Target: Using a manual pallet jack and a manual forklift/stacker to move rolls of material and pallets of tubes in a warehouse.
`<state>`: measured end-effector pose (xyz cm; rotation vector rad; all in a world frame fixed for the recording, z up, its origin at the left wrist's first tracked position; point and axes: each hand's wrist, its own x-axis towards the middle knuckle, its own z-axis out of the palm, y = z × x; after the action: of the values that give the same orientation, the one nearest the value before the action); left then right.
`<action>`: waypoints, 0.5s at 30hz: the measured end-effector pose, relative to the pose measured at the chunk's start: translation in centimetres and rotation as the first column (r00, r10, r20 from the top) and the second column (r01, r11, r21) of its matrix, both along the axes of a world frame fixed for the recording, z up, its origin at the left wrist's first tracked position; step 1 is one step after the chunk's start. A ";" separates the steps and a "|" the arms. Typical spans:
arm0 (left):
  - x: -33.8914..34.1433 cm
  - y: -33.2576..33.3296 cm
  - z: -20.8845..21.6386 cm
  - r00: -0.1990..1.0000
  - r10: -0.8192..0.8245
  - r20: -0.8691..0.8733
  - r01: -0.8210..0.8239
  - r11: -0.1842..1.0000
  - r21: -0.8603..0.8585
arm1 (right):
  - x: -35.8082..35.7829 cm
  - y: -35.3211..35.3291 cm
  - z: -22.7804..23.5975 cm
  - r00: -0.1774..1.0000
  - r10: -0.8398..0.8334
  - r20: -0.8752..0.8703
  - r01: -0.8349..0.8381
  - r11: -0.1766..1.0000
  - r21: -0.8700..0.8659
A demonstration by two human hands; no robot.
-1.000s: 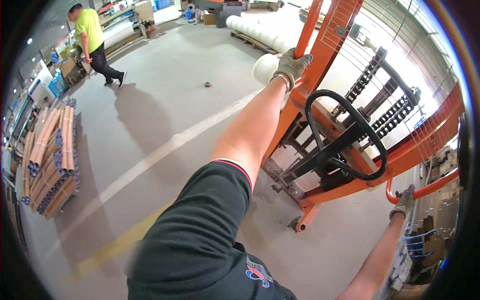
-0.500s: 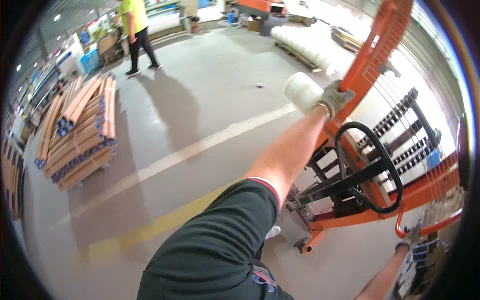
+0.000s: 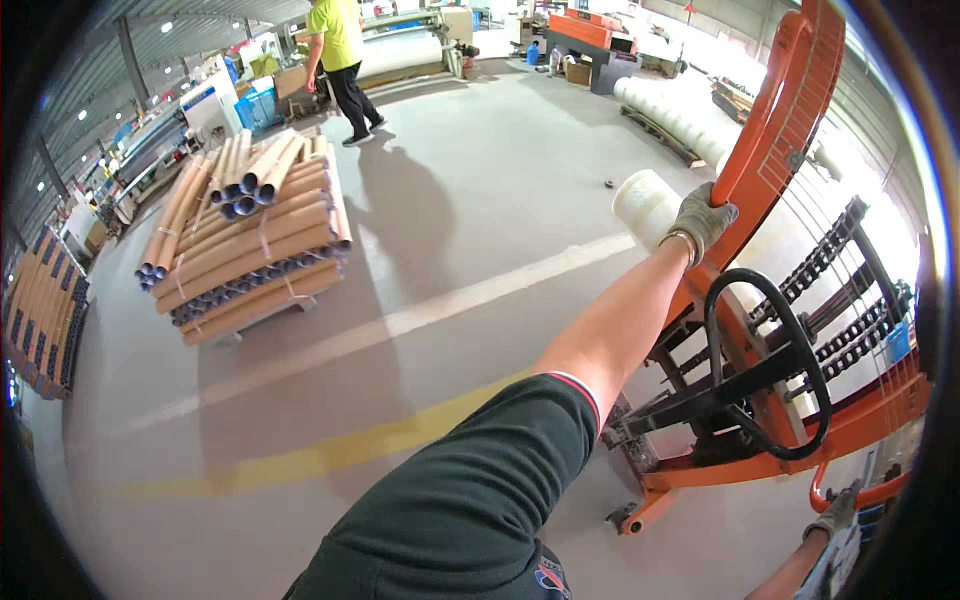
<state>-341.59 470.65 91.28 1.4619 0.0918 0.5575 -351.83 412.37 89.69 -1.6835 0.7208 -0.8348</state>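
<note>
My left arm in a dark sleeve stretches across to an orange manual lift stacker. My gloved left hand (image 3: 703, 222) is wrapped round the edge of its upright orange mast (image 3: 765, 150). Low at the right, my gloved right hand (image 3: 835, 510) is closed on the stacker's orange tubular handle (image 3: 880, 492), partly cut off by the dark rim of the view. Between the hands are a looped black hose (image 3: 712, 345) and the lift chains (image 3: 840, 240). A white roll (image 3: 642, 205) shows just beyond my left hand.
Brown cardboard tubes (image 3: 250, 240) are stacked on a pallet at the left, with another stack (image 3: 45, 310) farther left. A person in a yellow shirt (image 3: 338, 40) walks at the back. A long white wrapped roll (image 3: 675, 118) lies on a pallet. Yellow line (image 3: 370, 440) marks the floor.
The view has turned left, so the tube stacks, the person and the stacker sit farther right in it. Both hands keep their holds on the mast and the handle.
</note>
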 end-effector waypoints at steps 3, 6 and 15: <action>-2.2 -0.1 0.9 0.999 -0.022 -0.045 0.020 0.999 -0.029 | -1.1 1.2 1.0 0.999 -0.010 -0.050 0.010 1.000 -0.004; -3.7 0.4 1.5 1.000 -0.008 -0.002 0.008 1.000 -0.021 | -1.3 -1.7 -0.1 0.996 0.078 0.037 -0.081 0.993 0.089; -10.9 3.9 4.0 0.998 -0.047 -0.038 0.047 0.999 -0.013 | -11.0 4.3 4.5 0.929 0.359 0.085 -0.359 0.933 -0.013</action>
<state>-352.49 474.54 95.24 1.4591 0.0907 0.4902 -362.81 416.63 94.21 -1.6978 0.3367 -0.6397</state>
